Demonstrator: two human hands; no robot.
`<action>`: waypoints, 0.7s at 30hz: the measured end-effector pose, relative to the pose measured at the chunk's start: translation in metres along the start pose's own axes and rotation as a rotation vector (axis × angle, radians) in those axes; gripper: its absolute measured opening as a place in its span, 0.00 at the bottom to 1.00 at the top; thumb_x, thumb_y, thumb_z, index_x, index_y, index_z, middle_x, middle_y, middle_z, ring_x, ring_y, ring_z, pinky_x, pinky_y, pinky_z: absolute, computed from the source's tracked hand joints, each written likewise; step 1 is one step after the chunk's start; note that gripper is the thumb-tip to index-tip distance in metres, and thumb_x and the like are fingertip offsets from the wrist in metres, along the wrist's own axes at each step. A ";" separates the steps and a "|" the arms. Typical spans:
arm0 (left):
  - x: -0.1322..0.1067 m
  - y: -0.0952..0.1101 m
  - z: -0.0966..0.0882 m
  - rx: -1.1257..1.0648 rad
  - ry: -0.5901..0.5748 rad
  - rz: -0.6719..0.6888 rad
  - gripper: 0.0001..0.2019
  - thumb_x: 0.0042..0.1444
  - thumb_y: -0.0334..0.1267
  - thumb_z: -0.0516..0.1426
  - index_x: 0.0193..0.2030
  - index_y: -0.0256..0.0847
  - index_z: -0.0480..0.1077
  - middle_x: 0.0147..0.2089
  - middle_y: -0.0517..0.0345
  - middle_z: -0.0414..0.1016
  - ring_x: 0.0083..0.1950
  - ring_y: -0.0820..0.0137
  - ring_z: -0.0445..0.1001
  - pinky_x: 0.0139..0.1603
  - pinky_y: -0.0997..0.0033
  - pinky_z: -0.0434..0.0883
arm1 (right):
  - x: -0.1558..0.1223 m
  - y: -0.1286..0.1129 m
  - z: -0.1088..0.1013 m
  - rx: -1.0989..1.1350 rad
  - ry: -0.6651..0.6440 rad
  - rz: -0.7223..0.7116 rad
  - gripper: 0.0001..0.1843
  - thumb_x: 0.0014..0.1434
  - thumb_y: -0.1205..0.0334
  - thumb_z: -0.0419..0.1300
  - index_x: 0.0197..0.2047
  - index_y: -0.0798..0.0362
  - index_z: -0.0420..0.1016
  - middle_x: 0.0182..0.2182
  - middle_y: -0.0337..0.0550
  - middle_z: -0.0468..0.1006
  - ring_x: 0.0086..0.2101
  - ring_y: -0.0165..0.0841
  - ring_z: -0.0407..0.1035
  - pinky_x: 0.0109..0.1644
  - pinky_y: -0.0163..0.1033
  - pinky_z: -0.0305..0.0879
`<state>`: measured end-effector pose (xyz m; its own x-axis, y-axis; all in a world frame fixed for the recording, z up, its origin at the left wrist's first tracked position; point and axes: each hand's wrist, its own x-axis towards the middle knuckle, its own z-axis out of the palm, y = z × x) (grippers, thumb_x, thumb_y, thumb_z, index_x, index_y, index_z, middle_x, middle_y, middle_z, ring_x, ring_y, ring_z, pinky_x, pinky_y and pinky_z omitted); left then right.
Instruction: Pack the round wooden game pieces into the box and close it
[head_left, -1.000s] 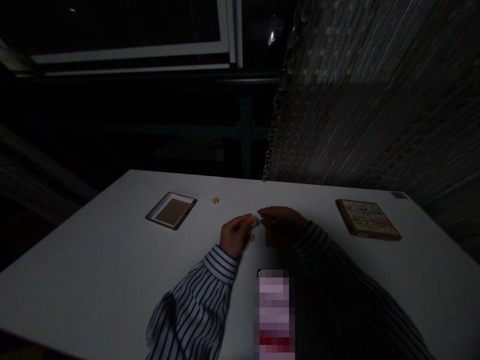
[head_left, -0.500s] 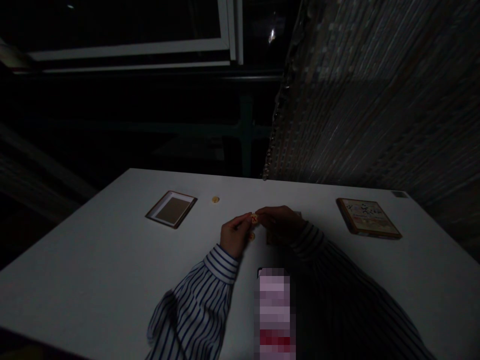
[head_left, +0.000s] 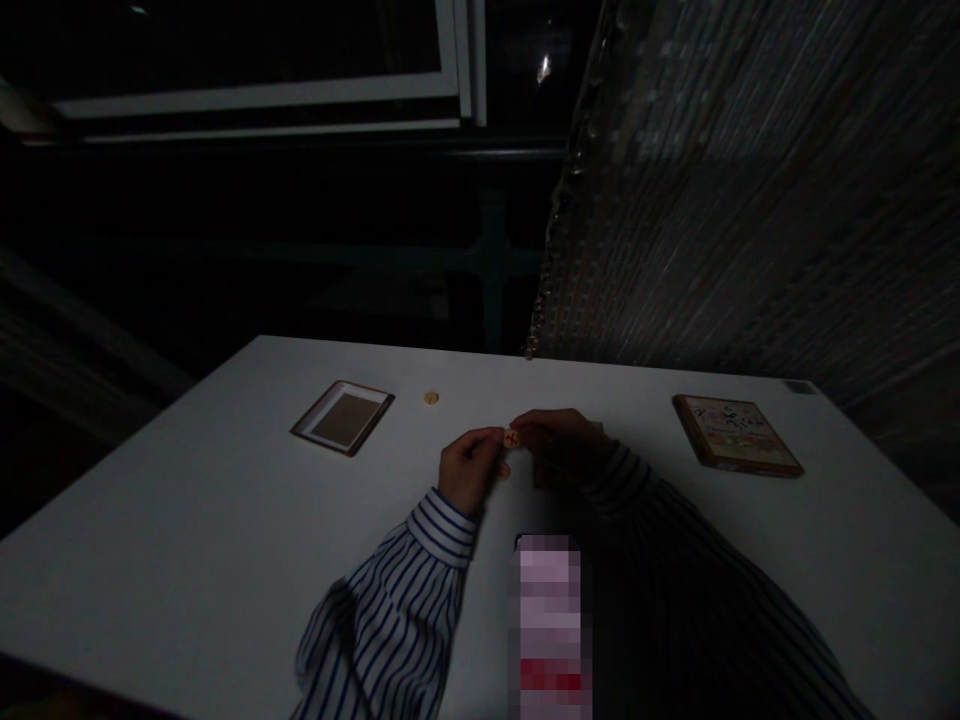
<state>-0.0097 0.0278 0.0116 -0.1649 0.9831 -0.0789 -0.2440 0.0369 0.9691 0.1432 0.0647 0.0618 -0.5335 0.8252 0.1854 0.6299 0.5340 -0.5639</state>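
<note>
Pinching red-marked pc (head_left: 511, 440), L fingers (head_left: 490, 437) closed on left edge, R fingers (head_left: 528, 424) closed on right

The place is a dim room, exact kind unclear: a white window frame (head_left: 262, 95) at eleven o'clock, a stringy curtain (head_left: 712, 200) at two, a white counter (head_left: 202, 520) at six.

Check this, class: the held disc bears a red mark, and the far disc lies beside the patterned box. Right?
Not quite: the head view shows the far disc beside the tray, not the patterned box. The held disc does bear a red mark.
</note>
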 end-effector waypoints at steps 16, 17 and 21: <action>0.001 0.000 -0.002 -0.139 -0.005 -0.040 0.14 0.37 0.40 0.64 0.31 0.35 0.72 0.27 0.56 0.76 0.27 0.74 0.72 0.30 0.76 0.68 | -0.001 -0.001 0.002 0.058 0.022 -0.013 0.11 0.53 0.66 0.52 0.38 0.54 0.72 0.29 0.41 0.78 0.29 0.28 0.71 0.33 0.32 0.65; 0.002 0.000 -0.002 -0.145 0.002 -0.034 0.14 0.37 0.40 0.65 0.31 0.35 0.72 0.27 0.57 0.76 0.28 0.74 0.72 0.30 0.76 0.68 | -0.001 -0.001 0.001 0.060 0.026 -0.016 0.10 0.53 0.66 0.53 0.38 0.54 0.72 0.28 0.40 0.77 0.28 0.27 0.71 0.32 0.31 0.64; 0.003 0.001 -0.002 -0.168 0.030 -0.037 0.14 0.36 0.40 0.65 0.30 0.35 0.72 0.28 0.56 0.76 0.27 0.74 0.72 0.31 0.75 0.69 | -0.002 -0.004 0.001 0.064 0.018 0.002 0.11 0.52 0.66 0.53 0.39 0.54 0.71 0.27 0.39 0.77 0.27 0.27 0.71 0.31 0.31 0.64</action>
<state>-0.0123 0.0301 0.0119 -0.1811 0.9757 -0.1230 -0.4065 0.0396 0.9128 0.1408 0.0609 0.0635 -0.5220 0.8296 0.1981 0.5935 0.5201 -0.6141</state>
